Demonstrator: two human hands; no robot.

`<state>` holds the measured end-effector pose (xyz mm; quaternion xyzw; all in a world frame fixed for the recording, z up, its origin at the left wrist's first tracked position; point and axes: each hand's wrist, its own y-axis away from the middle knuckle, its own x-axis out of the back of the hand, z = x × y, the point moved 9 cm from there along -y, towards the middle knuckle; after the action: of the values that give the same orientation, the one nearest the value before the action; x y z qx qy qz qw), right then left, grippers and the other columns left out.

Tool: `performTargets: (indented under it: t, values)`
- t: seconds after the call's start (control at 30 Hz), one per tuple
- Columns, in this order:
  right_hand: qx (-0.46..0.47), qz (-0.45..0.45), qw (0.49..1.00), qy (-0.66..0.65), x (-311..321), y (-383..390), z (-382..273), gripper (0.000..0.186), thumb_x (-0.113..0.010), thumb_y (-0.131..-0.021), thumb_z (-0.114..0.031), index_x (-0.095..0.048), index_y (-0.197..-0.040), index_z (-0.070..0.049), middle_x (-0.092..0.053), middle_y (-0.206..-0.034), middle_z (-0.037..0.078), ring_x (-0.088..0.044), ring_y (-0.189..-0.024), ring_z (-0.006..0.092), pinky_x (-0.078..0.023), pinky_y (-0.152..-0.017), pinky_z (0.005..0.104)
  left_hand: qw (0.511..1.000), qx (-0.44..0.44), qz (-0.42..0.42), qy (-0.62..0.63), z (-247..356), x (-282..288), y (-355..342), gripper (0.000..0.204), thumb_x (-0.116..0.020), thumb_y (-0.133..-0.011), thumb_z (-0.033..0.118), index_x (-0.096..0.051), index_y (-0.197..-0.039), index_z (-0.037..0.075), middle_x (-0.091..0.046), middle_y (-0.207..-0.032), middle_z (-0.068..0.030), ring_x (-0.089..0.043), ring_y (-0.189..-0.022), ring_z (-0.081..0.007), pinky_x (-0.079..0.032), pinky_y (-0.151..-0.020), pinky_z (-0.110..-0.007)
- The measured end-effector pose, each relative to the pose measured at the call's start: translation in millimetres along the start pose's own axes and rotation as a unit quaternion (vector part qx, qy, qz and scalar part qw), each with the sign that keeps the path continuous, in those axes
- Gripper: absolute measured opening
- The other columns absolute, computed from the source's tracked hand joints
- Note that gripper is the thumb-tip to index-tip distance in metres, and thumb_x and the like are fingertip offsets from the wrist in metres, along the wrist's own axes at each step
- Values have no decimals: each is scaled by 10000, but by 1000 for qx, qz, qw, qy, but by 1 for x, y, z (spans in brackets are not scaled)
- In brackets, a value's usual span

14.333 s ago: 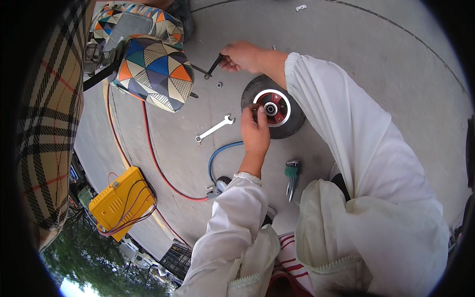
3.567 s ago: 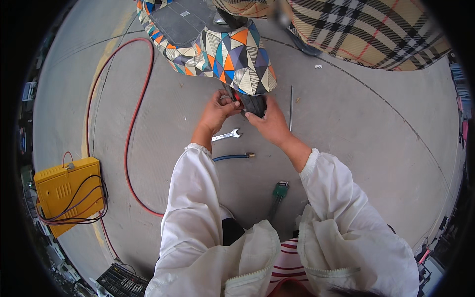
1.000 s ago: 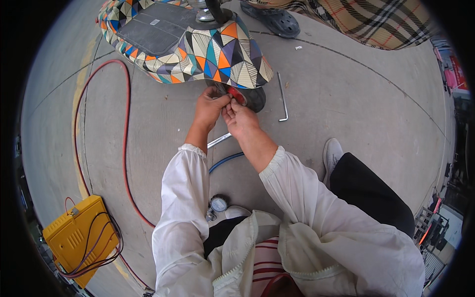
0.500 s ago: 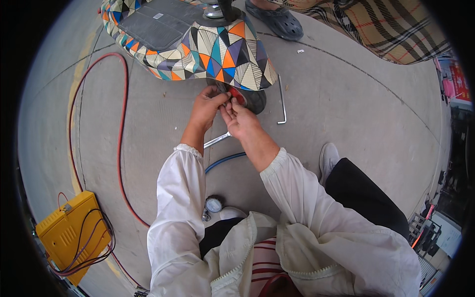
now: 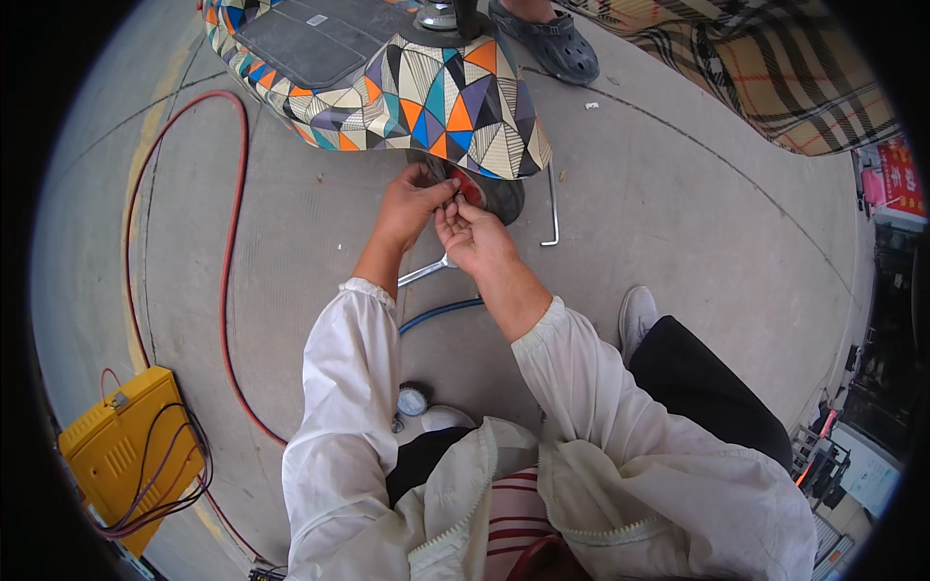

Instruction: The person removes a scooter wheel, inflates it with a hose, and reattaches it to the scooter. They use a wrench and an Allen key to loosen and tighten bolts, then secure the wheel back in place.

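A scooter body [image 5: 455, 97] with a multicoloured triangle pattern stands in front of me. Beneath its edge is a small black tyre [image 5: 506, 200] with a red hub [image 5: 469, 191]. My left hand [image 5: 407, 209] reaches the hub's left side, thumb and fingers pinched together. From the right, my right hand [image 5: 475, 239] meets it with thumb and fingertips closed at the hub. Whatever lies between the fingertips is too small to make out. Just below my hands, a silver wrench [image 5: 423, 272] is partly hidden by my left wrist. A blue hose [image 5: 441, 311] curves between my forearms.
An L-shaped metal rod [image 5: 555, 208] is right of the tyre. A round gauge [image 5: 412, 401] lies near my shoe. At left, a red hose [image 5: 230, 242] loops near a yellow box [image 5: 126, 436] with cables. Another person's dark clog [image 5: 557, 46] and plaid cloth [image 5: 746, 87] are far right.
The view has shifted slightly. Both hands stay at the hub with fingers still pinched; only small finger movement shows.
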<state>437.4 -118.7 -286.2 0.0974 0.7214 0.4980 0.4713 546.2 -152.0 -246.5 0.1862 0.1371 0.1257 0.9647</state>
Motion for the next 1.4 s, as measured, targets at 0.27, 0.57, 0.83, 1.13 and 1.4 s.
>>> performTargets:
  t: [0.27,0.57,0.83,1.13,1.4]
  values:
    - [12,3,1000,22,-1,-1,2,98,-548,-949,-65,-613,-1019,-42,-596,-947,24,-556,-816,124,-492,-857,319,997,-23,17,-72,6,6,-3,205,-761,-775,102,-598,-847,0,-606,-756,-25,-556,-660,-92,-465,-573,-243]
    - [27,19,999,32,2,-5,3,88,-554,-954,-87,-620,-1006,-61,-614,-968,20,-570,-837,113,-493,-838,315,999,-11,-4,-41,2,5,-4,266,-751,-766,85,-610,-965,-22,-625,-810,-36,-586,-704,-116,-479,-613,-250]
    - [1,84,994,75,14,1,1,76,-706,-876,-191,-643,-872,-148,-475,-707,-60,-388,-628,74,-381,-643,231,996,2,-74,51,-8,2,2,429,-645,-703,-85,-558,-1115,2,-621,-996,-72,-601,-852,-140,-484,-739,-259]
    - [9,99,989,114,16,0,-5,134,-734,-853,-208,-613,-825,-158,-409,-691,-60,-321,-623,76,-317,-582,228,996,-60,-54,27,-12,-3,2,429,-664,-734,-67,-538,-1138,1,-640,-953,-58,-609,-865,-131,-490,-781,-258]
    - [24,72,992,104,21,-10,-8,118,-727,-860,-183,-619,-834,-144,-427,-712,-56,-356,-633,76,-336,-586,229,995,-81,-56,13,-10,-5,4,381,-683,-755,-50,-537,-1104,-4,-630,-966,-36,-584,-865,-87,-471,-766,-236]
